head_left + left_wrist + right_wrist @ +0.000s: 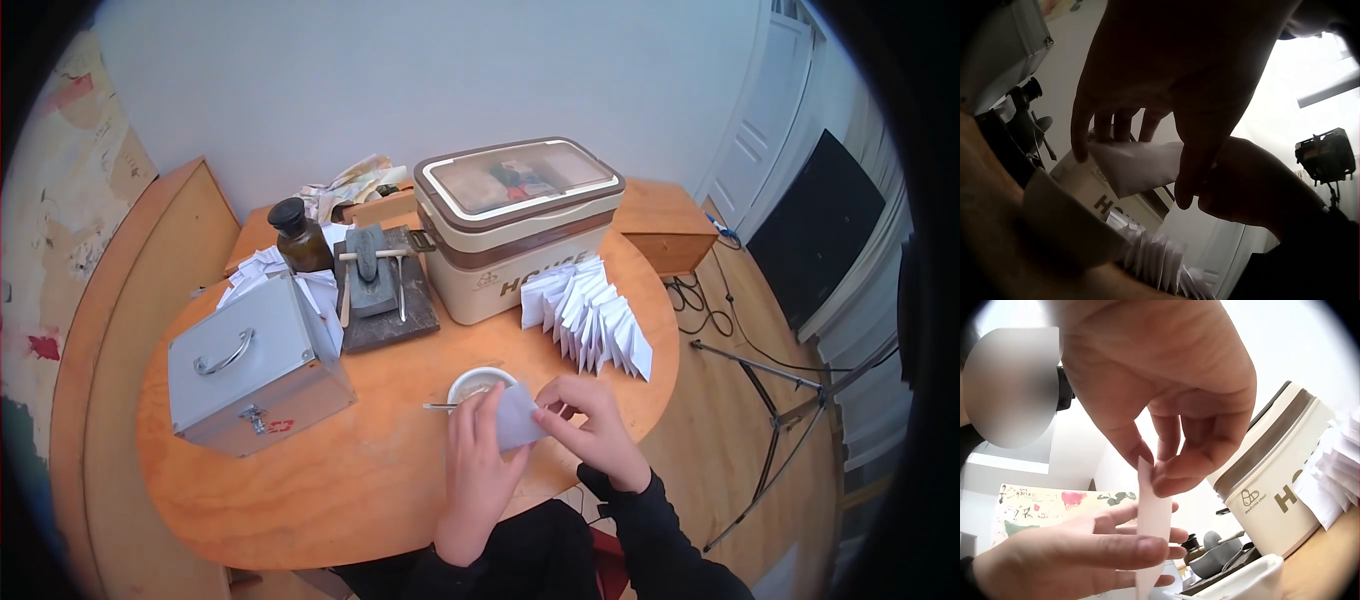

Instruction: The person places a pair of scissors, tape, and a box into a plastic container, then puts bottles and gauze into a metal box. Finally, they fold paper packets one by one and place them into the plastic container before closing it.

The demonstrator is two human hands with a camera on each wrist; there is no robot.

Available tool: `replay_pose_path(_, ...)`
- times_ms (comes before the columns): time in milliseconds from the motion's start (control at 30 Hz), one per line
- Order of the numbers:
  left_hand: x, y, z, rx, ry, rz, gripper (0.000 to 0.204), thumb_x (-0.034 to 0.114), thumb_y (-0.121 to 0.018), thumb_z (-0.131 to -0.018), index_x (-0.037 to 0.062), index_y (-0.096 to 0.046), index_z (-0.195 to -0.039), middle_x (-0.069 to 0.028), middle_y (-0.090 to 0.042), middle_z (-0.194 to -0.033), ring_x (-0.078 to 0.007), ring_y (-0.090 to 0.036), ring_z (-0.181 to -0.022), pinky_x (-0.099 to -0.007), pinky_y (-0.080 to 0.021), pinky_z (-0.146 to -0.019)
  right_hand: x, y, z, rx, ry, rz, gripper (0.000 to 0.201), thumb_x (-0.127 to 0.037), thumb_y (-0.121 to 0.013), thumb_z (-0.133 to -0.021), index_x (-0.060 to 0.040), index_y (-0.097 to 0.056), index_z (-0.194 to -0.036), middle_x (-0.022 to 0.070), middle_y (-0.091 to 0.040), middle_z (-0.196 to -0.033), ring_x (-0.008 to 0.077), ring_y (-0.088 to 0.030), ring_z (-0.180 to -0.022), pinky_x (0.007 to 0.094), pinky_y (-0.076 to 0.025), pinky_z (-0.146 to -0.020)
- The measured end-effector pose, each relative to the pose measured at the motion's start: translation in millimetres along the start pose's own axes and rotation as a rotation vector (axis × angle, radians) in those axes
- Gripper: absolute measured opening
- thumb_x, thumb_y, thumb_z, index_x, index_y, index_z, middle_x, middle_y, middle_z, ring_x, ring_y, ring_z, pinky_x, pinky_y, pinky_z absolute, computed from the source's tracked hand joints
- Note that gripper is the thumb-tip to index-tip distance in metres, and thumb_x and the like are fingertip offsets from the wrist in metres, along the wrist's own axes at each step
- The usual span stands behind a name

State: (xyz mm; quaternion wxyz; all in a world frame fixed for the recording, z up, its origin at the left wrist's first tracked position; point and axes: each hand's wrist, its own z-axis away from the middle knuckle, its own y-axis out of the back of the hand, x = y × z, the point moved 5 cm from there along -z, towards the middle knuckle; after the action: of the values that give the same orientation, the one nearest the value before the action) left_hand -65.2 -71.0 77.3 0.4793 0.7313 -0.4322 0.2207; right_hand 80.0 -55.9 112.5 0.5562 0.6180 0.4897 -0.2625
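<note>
A small folded white paper packet [517, 416] is held between both hands near the table's front edge, beside a white bowl [459, 388] with a thin handle sticking out to its left. My left hand [480, 480] holds the packet between thumb and fingers from the left. My right hand [598, 432] pinches its right edge with thumb and fingertips. The right wrist view shows the packet [1155, 531] edge-on, pinched at the top by the right hand [1172, 394], the left thumb lying against its side. In the left wrist view the packet [1138, 165] is under the left fingers.
A row of white paper packets [590, 318] stands at the right, before a cream medicine chest [475, 285]. A silver case [240, 365] sits at the left. Behind it are a brown bottle [303, 245] and a dark stone slab [395, 335] with tools. A tripod [775, 420] stands right of the table.
</note>
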Motion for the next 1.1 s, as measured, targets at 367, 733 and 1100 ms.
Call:
replay_pose_path(367,-12.2,-2.0,13.0,0.019,0.103,0.25,0.071,0.012,-0.082,-0.07,0.0041,-0.047,-0.131,-0.0159,-0.049,-0.121,-0.0338,-0.052,-0.112,-0.0413,-0.046,-0.092,13.4,-18.7,28.1,0.099,0.059,-0.277,0.041,-0.009,-0.068,-0.081,-0.0034,-0.058,-0.121,0.0145,-0.051,-0.125,0.0233,-0.053,-0.109,0.0317,-0.047,-0.086)
replay_pose_path(733,-14.6,6.9,21.8,-0.174,0.135,0.291,0.072,0.02,-0.083,-0.07,0.0016,-0.046,-0.129,-0.0145,-0.048,-0.125,-0.0306,-0.049,-0.12,-0.0405,-0.042,-0.099,27.7,-35.2,37.1,-0.205,0.028,-0.175,0.074,-0.016,-0.075,-0.075,-0.0074,-0.043,-0.14,0.0113,-0.05,-0.131,0.0231,-0.052,-0.111,0.034,-0.043,-0.091)
replay_pose_path(1100,-3.7,-9.1,20.3,-0.381,0.154,0.482,0.059,0.016,-0.078,-0.076,0.0058,-0.051,-0.128,-0.0116,-0.047,-0.131,-0.0259,-0.046,-0.124,-0.0395,-0.04,-0.104,52.8,-22.4,56.1,-0.117,-0.075,-0.16,0.065,-0.018,-0.081,-0.07,-0.0068,-0.053,-0.128,0.0064,-0.057,-0.114,0.0172,-0.056,-0.094,0.0281,-0.046,-0.075)
